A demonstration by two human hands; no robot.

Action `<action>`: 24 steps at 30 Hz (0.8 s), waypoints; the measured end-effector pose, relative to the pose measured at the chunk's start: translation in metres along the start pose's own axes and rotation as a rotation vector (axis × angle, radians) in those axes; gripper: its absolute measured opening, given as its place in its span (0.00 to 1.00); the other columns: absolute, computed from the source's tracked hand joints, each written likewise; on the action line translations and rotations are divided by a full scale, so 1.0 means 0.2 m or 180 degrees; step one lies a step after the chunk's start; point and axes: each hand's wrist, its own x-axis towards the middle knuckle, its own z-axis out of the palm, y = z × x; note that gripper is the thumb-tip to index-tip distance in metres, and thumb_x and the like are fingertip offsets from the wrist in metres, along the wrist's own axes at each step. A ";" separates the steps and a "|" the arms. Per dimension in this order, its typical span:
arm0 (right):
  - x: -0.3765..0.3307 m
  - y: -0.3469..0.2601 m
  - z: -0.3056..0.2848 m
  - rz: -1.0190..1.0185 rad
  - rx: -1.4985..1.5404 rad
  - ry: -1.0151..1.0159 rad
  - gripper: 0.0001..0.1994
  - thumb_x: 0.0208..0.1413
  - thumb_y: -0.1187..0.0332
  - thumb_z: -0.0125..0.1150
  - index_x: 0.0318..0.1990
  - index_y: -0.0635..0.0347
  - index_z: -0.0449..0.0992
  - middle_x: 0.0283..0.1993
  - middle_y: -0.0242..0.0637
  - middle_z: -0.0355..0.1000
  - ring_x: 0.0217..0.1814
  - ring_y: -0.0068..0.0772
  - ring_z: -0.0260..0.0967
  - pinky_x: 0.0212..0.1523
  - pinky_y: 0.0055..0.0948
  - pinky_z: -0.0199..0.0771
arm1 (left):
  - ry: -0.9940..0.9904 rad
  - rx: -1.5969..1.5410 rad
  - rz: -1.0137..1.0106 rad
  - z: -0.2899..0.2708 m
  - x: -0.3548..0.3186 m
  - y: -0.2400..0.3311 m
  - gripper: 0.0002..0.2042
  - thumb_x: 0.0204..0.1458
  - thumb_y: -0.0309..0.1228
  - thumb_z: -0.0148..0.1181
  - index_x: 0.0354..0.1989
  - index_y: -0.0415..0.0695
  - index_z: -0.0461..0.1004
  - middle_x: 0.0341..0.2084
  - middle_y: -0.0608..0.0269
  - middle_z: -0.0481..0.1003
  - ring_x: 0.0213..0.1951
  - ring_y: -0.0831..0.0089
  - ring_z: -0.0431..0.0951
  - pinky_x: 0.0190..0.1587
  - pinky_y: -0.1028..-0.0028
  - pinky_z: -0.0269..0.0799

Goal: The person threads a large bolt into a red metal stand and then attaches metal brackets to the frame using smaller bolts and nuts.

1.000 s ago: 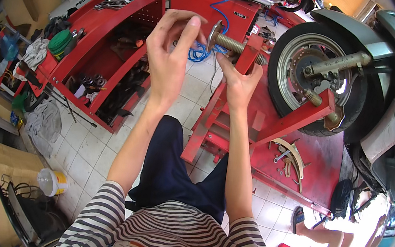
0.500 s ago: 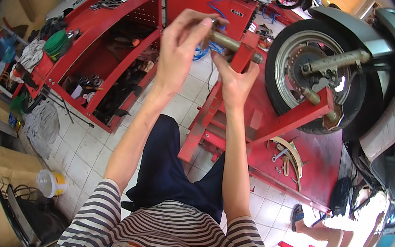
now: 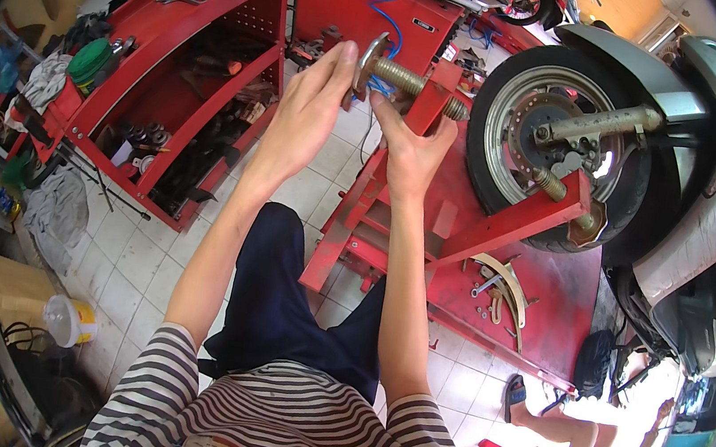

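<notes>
A thick threaded screw runs through the upright red clamp arm. At its left end is a worn metal plate-shaped head. My left hand has its fingers stretched out together, their tips against the left side of that head. My right hand is wrapped round the red arm below the screw, thumb near the head and a finger on the arm's far right side; its other fingers are hidden. A second red arm with its own screw stands beside the motorcycle's front wheel.
A red tool cabinet with spanners on top stands at the left. A red lift platform carries a curved metal piece and small hardware. A white bucket sits on the tiles. Another person's leg shows at lower right.
My left hand has straightened from curled fingers round the screw's head to a flat hand against it. The head has turned and now shows its broad side. The whole view has shifted slightly.
</notes>
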 end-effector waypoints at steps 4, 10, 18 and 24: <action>0.00 0.01 0.00 -0.0009 -0.0027 0.0079 0.11 0.47 0.75 0.69 0.37 0.66 0.74 0.30 0.29 0.70 0.32 0.20 0.65 0.35 0.24 0.67 | -0.0250 0.0292 0.0206 -0.03 0.08 0.09 0.25 0.67 0.51 0.35 0.38 0.38 0.65 0.22 0.57 0.70 0.25 0.68 0.67 0.33 0.68 0.63; 0.00 0.00 0.00 -0.0027 0.0067 0.0034 0.12 0.47 0.75 0.68 0.40 0.67 0.75 0.34 0.32 0.73 0.35 0.21 0.68 0.38 0.25 0.70 | -0.0396 -0.0540 0.0684 -0.02 0.13 0.12 0.15 0.66 0.41 0.45 0.42 0.39 0.65 0.28 0.59 0.75 0.32 0.74 0.74 0.38 0.69 0.70; 0.00 0.00 0.00 -0.0119 0.0047 -0.0024 0.14 0.48 0.75 0.67 0.42 0.67 0.74 0.36 0.34 0.75 0.39 0.23 0.70 0.43 0.28 0.70 | -0.0130 -0.1588 0.1022 -0.03 0.01 0.11 0.08 0.59 0.25 0.57 0.39 0.38 0.64 0.34 0.51 0.79 0.30 0.74 0.77 0.43 0.73 0.72; 0.00 0.00 0.00 -0.0158 0.0139 -0.0017 0.13 0.48 0.74 0.67 0.42 0.66 0.75 0.36 0.35 0.76 0.39 0.24 0.71 0.45 0.29 0.71 | -0.0051 -0.1193 0.1037 -0.03 -0.04 0.06 0.06 0.61 0.24 0.52 0.39 0.39 0.62 0.36 0.49 0.79 0.22 0.74 0.77 0.34 0.77 0.72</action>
